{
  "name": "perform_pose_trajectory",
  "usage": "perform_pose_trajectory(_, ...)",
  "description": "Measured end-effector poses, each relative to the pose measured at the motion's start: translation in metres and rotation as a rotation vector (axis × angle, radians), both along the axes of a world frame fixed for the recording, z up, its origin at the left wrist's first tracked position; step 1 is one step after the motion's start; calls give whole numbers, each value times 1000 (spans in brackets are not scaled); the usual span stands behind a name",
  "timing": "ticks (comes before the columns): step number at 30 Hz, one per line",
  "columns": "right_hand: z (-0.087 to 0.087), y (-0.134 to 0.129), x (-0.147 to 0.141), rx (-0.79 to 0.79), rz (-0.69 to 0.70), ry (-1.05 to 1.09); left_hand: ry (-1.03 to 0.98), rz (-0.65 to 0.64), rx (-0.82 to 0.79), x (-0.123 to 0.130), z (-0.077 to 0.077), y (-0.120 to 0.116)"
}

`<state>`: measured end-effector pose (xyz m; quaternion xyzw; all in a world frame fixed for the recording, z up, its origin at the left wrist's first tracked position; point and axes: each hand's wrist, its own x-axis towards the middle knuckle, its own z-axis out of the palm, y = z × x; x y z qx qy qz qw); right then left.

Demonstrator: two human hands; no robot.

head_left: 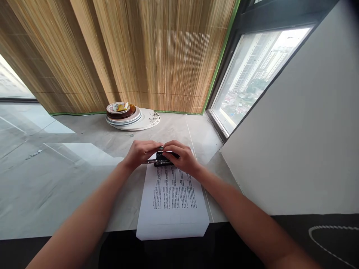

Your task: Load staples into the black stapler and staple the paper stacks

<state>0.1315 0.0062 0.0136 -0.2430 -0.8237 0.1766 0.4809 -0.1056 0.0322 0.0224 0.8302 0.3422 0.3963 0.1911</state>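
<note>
A long white sheet of printed paper (175,194) lies on the grey marble surface, its near end reaching past the front edge. On its far end sits a dark device with a shiny metal bar (158,162), perhaps a hole punch. My left hand (141,152) is at the left of this device, fingers together and pointing right, with its fingertips at the device's far side. From the right, my right hand (181,156) curls its fingers around the black part. The fingertips of both hands nearly meet, and they hide much of the device.
Stacked plates (125,117), with a small yellow packet on top, stand at the back left before a bamboo blind (134,56). A window (246,78) and a white wall (303,130) border the right side. White rope (322,227) lies at the lower right.
</note>
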Motion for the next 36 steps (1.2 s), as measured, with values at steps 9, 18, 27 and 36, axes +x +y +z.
perform_pose_trajectory(9, 3, 9, 10, 19, -249, 47, -42, 133, 11, 13, 1, -6)
perform_pose_trajectory(18, -39, 71, 98, -404, -935, -173, 204, 833, -100, -37, -30, 39)
perform_pose_trajectory(27, -35, 68, 90, -227, -863, -50, 154, 780, -54, -40, -35, 39)
perform_pose_trajectory(36, -4, 13, 19, -126, 130, -263, -305, 334, -276, -14, -31, 42)
